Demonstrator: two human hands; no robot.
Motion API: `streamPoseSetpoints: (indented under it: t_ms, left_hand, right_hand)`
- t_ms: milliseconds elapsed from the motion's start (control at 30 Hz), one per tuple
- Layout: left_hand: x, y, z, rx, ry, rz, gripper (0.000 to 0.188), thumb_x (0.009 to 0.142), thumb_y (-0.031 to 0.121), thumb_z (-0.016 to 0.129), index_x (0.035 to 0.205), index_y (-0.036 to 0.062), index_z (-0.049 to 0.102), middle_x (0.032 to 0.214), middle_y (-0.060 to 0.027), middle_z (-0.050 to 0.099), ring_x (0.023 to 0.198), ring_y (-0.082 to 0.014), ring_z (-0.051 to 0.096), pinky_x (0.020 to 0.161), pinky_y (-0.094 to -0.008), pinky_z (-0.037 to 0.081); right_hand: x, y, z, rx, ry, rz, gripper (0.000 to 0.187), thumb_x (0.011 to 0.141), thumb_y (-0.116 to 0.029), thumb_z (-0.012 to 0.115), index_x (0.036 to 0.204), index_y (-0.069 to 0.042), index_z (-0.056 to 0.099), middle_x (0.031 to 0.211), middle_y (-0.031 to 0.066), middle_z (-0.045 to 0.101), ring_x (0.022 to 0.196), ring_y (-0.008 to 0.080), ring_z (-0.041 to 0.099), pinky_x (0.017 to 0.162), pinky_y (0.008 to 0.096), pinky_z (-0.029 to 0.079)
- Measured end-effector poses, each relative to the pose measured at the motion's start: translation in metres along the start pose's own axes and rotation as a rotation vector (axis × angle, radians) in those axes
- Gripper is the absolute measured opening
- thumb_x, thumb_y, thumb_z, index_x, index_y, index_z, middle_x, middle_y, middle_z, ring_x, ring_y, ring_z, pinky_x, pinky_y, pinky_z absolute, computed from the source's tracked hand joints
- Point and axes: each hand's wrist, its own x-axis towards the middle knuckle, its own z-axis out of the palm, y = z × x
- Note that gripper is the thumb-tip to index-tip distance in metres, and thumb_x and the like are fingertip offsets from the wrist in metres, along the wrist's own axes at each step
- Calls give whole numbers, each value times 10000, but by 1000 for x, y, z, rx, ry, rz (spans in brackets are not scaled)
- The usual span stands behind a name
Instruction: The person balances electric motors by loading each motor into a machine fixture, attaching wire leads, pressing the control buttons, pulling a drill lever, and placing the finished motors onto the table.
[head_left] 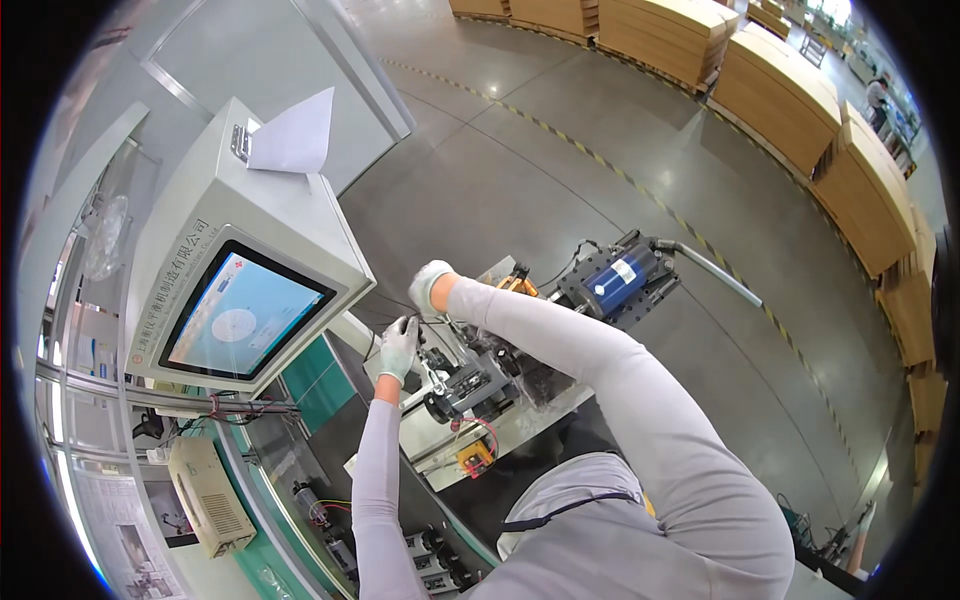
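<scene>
My left hand (397, 349), in a pale work glove, reaches up to the left end of a bench machine, beside its dark metal fixture (470, 382). Its fingers are bent together; what they grip is too small to make out. Farther back, my right hand (431, 287), also gloved, is curled closed above the machine's far left side. Whatever it holds is hidden by the hand itself. A blue cylindrical motor (612, 285) sits at the machine's right end, partly behind my right forearm. Near the fixture's front is a small yellow box (474, 460) with a red cable.
A grey cabinet with a lit touchscreen (245, 315) stands close on the left, a white paper sheet (292, 135) on top. A metal pipe (715, 272) juts out rightward. Stacked brown cartons (775, 90) line the far floor behind a striped line. A person (877, 100) is far right.
</scene>
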Motion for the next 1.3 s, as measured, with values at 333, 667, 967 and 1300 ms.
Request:
streamPoseSetpoints:
  t_ms: [333, 667, 967, 1300]
  left_hand:
    - [-55, 21, -72, 128, 416, 163, 267, 945, 260, 493, 893, 50, 649, 772, -131, 650, 678, -268, 631, 632, -382, 488]
    - [-158, -55, 50, 137, 337, 379, 148, 851, 189, 597, 814, 48, 619, 756, -125, 612, 712, -306, 607, 689, -401, 476]
    - [-93, -50, 92, 715, 57, 542, 663, 734, 431, 680, 1208, 0, 509, 1162, -178, 591, 1141, -318, 529, 939, -404, 406]
    - [-155, -35, 73, 400, -87, 504, 636, 574, 323, 761, 1068, -24, 561, 1016, -195, 635, 921, -318, 634, 797, -395, 510]
  right_hand:
    - [-176, -15, 39, 419, 317, 181, 289, 897, -331, 511, 839, -61, 595, 813, 163, 657, 815, 338, 642, 747, 451, 492]
    - [-149, -4, 133, 414, 278, 263, 270, 891, -327, 507, 903, -91, 638, 812, 145, 673, 822, 323, 652, 750, 434, 505]
    - [-152, 3, 93, 422, 245, 25, 275, 867, -331, 528, 861, -77, 634, 842, 167, 667, 833, 365, 633, 763, 449, 489]
    - [-209, -58, 67, 879, 238, -83, 120, 847, -77, 620, 805, 18, 561, 662, 112, 477, 631, 285, 486, 611, 362, 406]
